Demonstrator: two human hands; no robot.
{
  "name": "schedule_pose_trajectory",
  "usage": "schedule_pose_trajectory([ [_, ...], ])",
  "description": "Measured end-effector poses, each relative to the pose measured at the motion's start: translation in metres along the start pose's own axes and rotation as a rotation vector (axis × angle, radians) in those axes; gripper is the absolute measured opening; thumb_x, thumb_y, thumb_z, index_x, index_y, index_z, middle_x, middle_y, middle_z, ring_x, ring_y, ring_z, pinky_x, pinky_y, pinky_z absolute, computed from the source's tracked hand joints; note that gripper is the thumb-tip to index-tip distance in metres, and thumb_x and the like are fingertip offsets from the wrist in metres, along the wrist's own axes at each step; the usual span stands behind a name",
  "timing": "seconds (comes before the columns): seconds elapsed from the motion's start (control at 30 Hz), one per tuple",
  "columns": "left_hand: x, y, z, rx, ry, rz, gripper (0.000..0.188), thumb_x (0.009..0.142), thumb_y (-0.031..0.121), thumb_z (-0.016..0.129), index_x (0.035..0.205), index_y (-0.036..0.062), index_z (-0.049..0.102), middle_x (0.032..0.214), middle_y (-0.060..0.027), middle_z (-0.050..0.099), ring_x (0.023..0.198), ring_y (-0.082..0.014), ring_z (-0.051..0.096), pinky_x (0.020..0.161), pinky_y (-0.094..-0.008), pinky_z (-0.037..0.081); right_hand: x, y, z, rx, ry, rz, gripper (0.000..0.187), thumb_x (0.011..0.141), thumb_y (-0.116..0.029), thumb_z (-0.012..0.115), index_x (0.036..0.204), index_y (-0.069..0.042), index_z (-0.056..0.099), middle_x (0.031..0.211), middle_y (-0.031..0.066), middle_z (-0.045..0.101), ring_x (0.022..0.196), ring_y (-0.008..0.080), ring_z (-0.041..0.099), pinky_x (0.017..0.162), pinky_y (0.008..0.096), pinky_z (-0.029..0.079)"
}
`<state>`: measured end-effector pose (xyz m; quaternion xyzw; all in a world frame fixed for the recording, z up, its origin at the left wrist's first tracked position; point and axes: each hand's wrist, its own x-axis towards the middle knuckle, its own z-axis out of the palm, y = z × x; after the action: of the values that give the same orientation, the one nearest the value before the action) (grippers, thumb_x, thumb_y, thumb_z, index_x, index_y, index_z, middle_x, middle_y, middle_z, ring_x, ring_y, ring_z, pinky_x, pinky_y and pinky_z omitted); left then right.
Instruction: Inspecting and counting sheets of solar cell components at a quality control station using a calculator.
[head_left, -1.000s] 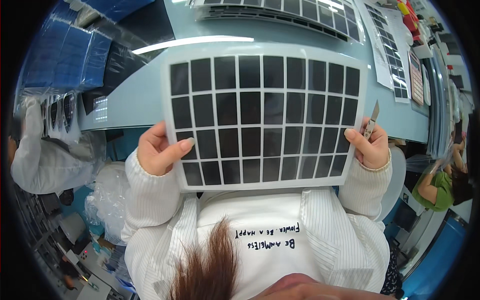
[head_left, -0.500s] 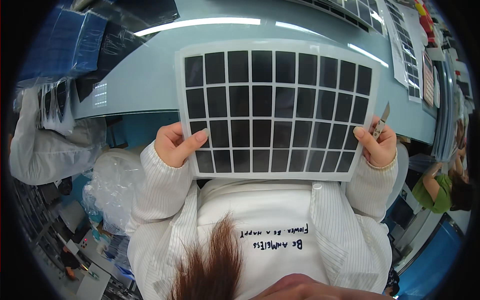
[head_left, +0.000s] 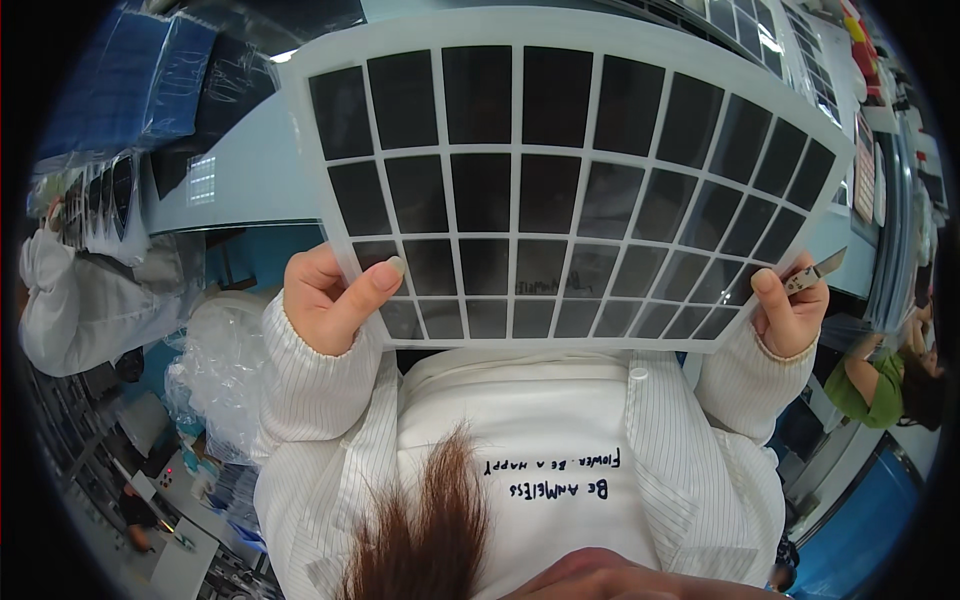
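Tilted up since the earlier frame, at the near side of the pale-blue table (head_left: 260, 165): white-bordered sheet (head_left: 517, 190), far edge raised. Dark rectangles (head_left: 556, 96) all seem in place, no cuts visible; sheet not set down. Left hand (head_left: 332, 298) pinches left edge; right hand (head_left: 789, 308) grips right edge plus small knife (head_left: 817, 273), blade out.

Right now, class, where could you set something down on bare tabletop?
Left of the held sheet: bare table, bordered by dark plastic-wrapped material and the table's front edge. Crowded: upper left, with a blue stack; upper right, with gridded sheets and a calculator. The sheet hides much of the middle.
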<state>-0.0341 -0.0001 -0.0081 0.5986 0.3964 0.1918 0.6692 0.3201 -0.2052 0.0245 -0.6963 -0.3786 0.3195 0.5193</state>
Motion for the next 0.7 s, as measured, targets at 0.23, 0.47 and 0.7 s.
schedule_pose_trajectory([
  [0.23,0.0012,0.0029,0.0002,0.049,0.044,0.042,0.026,0.081,0.030,0.072,0.081,0.0034,0.068,0.066,-0.0021,0.062,0.054,-0.0092,0.049,0.053,-0.0255,0.038,0.0022,-0.0001,0.0029,0.014,0.022,-0.003,0.030,0.081,-0.023,0.074,0.093,0.000,0.059,0.061,-0.0020,0.054,0.037,0.0019,0.034,0.038,0.0174,0.020],
  [0.47,-0.0017,0.0045,0.0042,0.042,0.059,0.023,0.025,0.082,0.029,0.071,0.083,0.0034,0.068,0.066,-0.0003,0.061,0.056,-0.0074,0.050,0.054,-0.0243,0.039,0.0017,0.0012,0.0000,0.033,0.005,-0.010,0.027,0.081,-0.022,0.074,0.088,-0.001,0.059,0.059,-0.0033,0.052,0.038,0.0014,0.033,0.039,0.0177,0.019],
  [0.7,-0.0005,0.0023,0.0060,0.038,0.062,0.014,0.026,0.082,0.028,0.072,0.078,0.0034,0.066,0.064,0.0003,0.060,0.054,-0.0071,0.048,0.052,-0.0242,0.037,0.0010,0.0027,-0.0048,0.012,-0.019,-0.001,0.027,0.081,-0.022,0.073,0.088,0.000,0.059,0.057,-0.0029,0.052,0.036,0.0020,0.033,0.038,0.0184,0.020],
])
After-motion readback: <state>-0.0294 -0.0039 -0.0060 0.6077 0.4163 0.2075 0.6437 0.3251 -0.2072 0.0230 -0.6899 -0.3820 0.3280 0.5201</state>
